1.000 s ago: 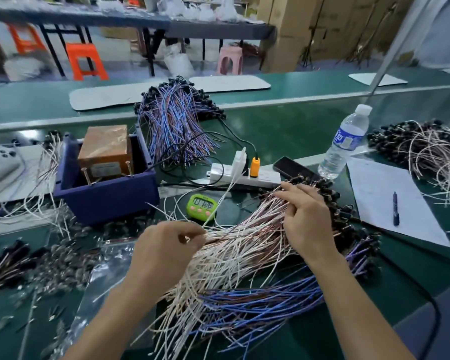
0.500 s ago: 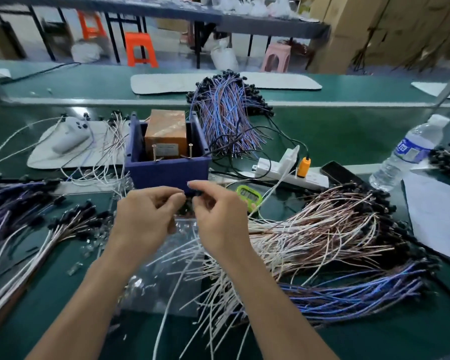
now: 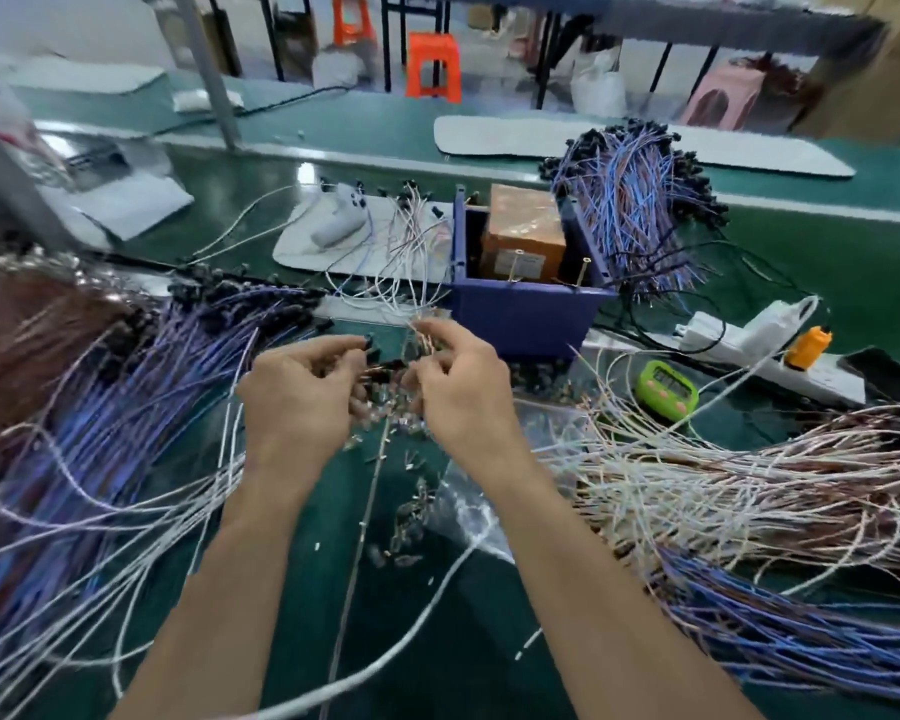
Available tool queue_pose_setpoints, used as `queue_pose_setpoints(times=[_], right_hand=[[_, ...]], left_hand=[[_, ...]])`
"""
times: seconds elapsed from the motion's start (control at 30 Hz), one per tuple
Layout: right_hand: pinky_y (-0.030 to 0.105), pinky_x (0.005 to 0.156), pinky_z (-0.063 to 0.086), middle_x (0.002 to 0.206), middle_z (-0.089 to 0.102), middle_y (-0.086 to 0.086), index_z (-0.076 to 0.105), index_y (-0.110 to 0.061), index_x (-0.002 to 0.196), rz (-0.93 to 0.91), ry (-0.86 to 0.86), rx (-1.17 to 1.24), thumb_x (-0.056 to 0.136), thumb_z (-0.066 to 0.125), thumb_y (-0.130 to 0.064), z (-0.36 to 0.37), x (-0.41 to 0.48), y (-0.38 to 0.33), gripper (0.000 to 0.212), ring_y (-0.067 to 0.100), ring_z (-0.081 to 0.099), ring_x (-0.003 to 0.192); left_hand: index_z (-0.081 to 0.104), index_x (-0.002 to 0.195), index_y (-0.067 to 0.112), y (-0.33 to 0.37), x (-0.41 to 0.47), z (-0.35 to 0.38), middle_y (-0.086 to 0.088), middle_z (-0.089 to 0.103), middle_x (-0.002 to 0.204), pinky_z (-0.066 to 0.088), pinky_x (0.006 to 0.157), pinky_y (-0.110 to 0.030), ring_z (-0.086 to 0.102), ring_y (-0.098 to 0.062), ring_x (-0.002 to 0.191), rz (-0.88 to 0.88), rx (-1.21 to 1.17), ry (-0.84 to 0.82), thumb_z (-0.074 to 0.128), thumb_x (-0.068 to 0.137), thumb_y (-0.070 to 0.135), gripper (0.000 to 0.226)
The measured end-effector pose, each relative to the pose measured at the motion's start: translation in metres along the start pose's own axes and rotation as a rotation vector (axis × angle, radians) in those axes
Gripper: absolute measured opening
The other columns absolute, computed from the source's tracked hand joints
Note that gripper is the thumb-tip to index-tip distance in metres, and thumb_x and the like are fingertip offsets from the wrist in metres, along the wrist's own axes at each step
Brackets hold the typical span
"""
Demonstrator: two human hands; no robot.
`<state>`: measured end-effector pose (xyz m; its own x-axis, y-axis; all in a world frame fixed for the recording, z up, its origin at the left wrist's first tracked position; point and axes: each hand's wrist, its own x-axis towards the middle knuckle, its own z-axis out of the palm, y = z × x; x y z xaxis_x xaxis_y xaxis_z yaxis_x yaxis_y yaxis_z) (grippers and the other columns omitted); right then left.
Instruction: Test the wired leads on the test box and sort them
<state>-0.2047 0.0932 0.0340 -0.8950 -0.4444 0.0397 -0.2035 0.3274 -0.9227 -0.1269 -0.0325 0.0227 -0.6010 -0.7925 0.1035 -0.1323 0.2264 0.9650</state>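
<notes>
My left hand (image 3: 297,402) and my right hand (image 3: 463,387) are raised close together in front of the blue test box (image 3: 520,314). Between their fingertips they pinch a wired lead (image 3: 385,363) with a black connector end; its thin wire (image 3: 359,537) hangs down toward me. The box holds a brown block (image 3: 523,228) with upright metal pins at its near edge. A large pile of white and brown leads (image 3: 723,475) lies to the right. Blue and purple leads (image 3: 115,407) fan out on the left.
Behind the box lies another blue-wire bundle (image 3: 630,210). A white power strip (image 3: 780,356) with an orange plug (image 3: 809,345), a green timer (image 3: 666,389), a clear plastic bag (image 3: 468,506) and a white mat (image 3: 365,241) with a white device sit on the green bench.
The camera has swung left, bringing the blue lead pile into view. Both hands stay together near the box front, still pinching a lead, now slightly higher and farther apart.
</notes>
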Motion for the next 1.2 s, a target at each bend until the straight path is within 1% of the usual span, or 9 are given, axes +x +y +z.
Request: queue_pose_setpoints(times=[0.13,0.2,0.37,0.47,0.57,0.73,0.97,1.1,1.2], right_hand=[[0.034,0.088,0.057,0.109,0.075,-0.001,0.058,-0.029,0.139,-0.026,-0.109,-0.217,0.091,0.058,-0.003,0.02,0.008,-0.003,0.055,0.018,0.069,0.091],[0.029,0.087,0.055,0.12,0.072,0.001,0.062,-0.029,0.137,-0.04,-0.214,-0.349,0.087,0.054,0.005,0.031,0.016,-0.004,0.061,0.02,0.068,0.097],[0.042,0.093,0.055,0.129,0.06,0.013,0.05,-0.028,0.145,-0.152,-0.414,-0.703,0.084,0.054,0.006,0.05,0.039,-0.005,0.07,0.034,0.062,0.109],[0.044,0.102,0.043,0.148,0.048,0.009,0.024,-0.023,0.159,-0.293,-0.512,-0.937,0.087,0.057,-0.001,0.059,0.046,-0.004,0.081,0.036,0.053,0.126],[0.043,0.095,0.042,0.131,0.055,0.009,0.037,-0.02,0.15,-0.412,-0.425,-1.019,0.084,0.063,-0.002,0.062,0.049,-0.007,0.073,0.034,0.056,0.118],[0.041,0.08,0.052,0.103,0.069,0.011,0.061,-0.015,0.119,-0.38,-0.315,-0.829,0.079,0.055,0.012,0.05,0.044,-0.017,0.049,0.037,0.064,0.096],[0.042,0.076,0.058,0.081,0.072,-0.002,0.074,-0.024,0.094,-0.29,-0.151,-0.639,0.097,0.053,-0.016,0.003,0.034,-0.037,0.023,0.024,0.066,0.073],[0.042,0.067,0.057,0.07,0.068,-0.004,0.071,-0.023,0.088,-0.263,0.004,-0.524,0.096,0.052,-0.017,-0.028,0.022,-0.043,0.022,0.022,0.064,0.066],[0.036,0.061,0.052,0.068,0.066,-0.005,0.07,-0.025,0.087,-0.272,-0.019,-0.559,0.095,0.052,-0.017,-0.041,0.011,-0.045,0.021,0.02,0.061,0.062]], left_hand=[[0.075,0.117,0.038,-0.018,0.007,-0.031,0.015,0.072,0.124,0.048,0.097,-0.011,0.068,0.001,0.108,0.037,0.212,0.01,0.063,0.086,-0.01,0.058],[0.075,0.122,0.037,-0.021,0.008,-0.044,0.018,0.062,0.14,0.039,0.094,0.002,0.06,0.004,0.118,0.043,0.297,0.022,0.068,0.084,-0.007,0.058],[0.074,0.122,0.037,-0.03,0.004,-0.05,0.016,0.06,0.145,0.041,0.103,-0.013,0.064,-0.01,0.121,-0.005,0.411,0.017,0.07,0.085,-0.003,0.055],[0.073,0.123,0.04,-0.035,0.002,-0.047,0.01,0.072,0.128,0.049,0.074,-0.009,0.067,-0.006,0.069,-0.07,0.455,0.009,0.065,0.083,-0.007,0.063],[0.073,0.124,0.04,-0.038,0.001,-0.042,0.01,0.075,0.121,0.046,0.071,-0.006,0.061,-0.004,0.064,-0.086,0.479,-0.007,0.067,0.083,-0.004,0.06],[0.075,0.124,0.028,-0.042,-0.001,-0.027,0.001,0.077,0.118,0.041,0.096,-0.015,0.068,-0.022,0.11,-0.017,0.491,-0.05,0.079,0.082,0.008,0.047],[0.08,0.113,0.024,-0.044,0.011,-0.022,-0.004,0.079,0.102,0.048,0.091,-0.04,0.067,-0.028,0.093,0.17,0.685,0.055,0.073,0.094,0.022,0.02],[0.07,0.133,0.021,-0.033,0.016,-0.029,-0.009,0.075,0.116,0.043,0.103,-0.041,0.065,-0.029,0.108,0.102,0.894,0.123,0.07,0.094,0.012,0.04],[0.057,0.146,0.021,-0.008,0.004,-0.019,-0.001,0.063,0.142,0.037,0.119,-0.039,0.052,-0.021,0.136,0.35,0.762,-0.087,0.081,0.084,0.009,0.067]])
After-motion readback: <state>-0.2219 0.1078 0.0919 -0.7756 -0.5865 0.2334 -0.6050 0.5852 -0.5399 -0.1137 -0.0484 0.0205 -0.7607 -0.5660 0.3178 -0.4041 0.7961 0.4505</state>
